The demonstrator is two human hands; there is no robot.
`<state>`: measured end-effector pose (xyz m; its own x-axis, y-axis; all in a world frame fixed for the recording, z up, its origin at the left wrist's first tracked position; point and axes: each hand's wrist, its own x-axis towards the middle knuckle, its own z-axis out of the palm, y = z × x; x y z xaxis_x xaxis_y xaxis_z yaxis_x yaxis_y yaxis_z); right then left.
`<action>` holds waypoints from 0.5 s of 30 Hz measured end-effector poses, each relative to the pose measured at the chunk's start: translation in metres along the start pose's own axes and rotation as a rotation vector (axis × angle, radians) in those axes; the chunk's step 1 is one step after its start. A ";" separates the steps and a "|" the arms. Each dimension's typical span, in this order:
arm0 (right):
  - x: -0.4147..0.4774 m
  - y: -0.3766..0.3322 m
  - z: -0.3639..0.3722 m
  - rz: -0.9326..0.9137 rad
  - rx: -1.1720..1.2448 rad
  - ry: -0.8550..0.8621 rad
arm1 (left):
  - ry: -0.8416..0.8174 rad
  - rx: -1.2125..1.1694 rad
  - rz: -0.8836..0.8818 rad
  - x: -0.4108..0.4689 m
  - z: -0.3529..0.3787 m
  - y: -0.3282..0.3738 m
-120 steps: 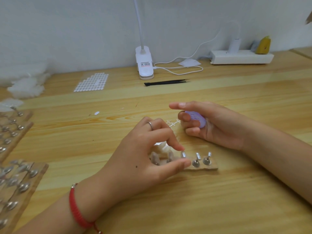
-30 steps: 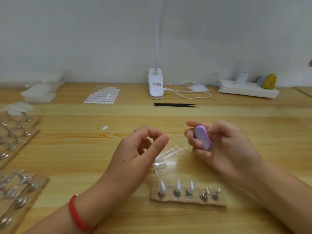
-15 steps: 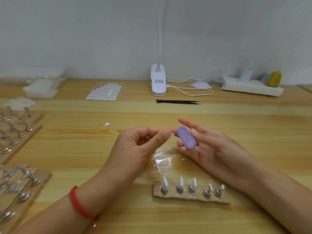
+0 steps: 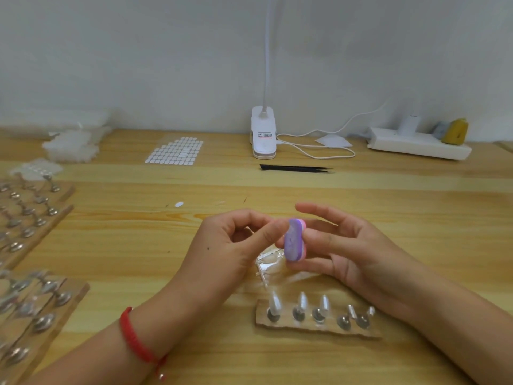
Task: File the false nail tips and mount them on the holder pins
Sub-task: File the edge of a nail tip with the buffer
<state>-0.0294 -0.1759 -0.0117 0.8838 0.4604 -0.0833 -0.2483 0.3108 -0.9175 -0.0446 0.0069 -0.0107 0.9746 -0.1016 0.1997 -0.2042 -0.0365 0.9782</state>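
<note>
The purple file block hovers just beyond the cardboard holder, gripped upright between the thumb and curled fingers of the right hand, whose forefinger stretches out straight. The left hand pinches thumb and forefinger together against the block's edge; whether a tip sits between them I cannot tell. Nail tips stand on the holder's five pins. A clear sprue lies on the table between holder and hands. Black tweezers lie well beyond.
</note>
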 end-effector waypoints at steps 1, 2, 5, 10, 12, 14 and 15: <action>0.000 0.000 0.000 0.005 -0.011 -0.001 | 0.003 0.007 0.002 0.000 0.000 -0.001; 0.000 0.000 0.000 0.008 -0.024 -0.004 | 0.005 0.019 0.003 0.000 0.000 -0.001; -0.001 0.000 0.001 0.012 -0.050 -0.009 | -0.003 0.049 0.001 0.000 -0.001 -0.004; 0.000 0.001 0.001 -0.005 0.020 0.075 | -0.053 0.069 -0.039 -0.001 0.000 -0.005; 0.001 0.001 0.000 -0.013 0.053 0.096 | -0.056 0.050 -0.051 -0.001 0.000 -0.005; 0.000 0.001 0.003 -0.014 0.016 0.080 | -0.024 0.030 -0.062 0.000 -0.001 -0.005; -0.001 0.002 0.004 -0.018 -0.012 0.085 | -0.019 0.023 -0.066 0.000 -0.001 -0.005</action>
<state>-0.0323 -0.1722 -0.0121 0.9187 0.3823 -0.0988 -0.2275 0.3081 -0.9237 -0.0440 0.0082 -0.0155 0.9841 -0.1174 0.1332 -0.1417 -0.0669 0.9876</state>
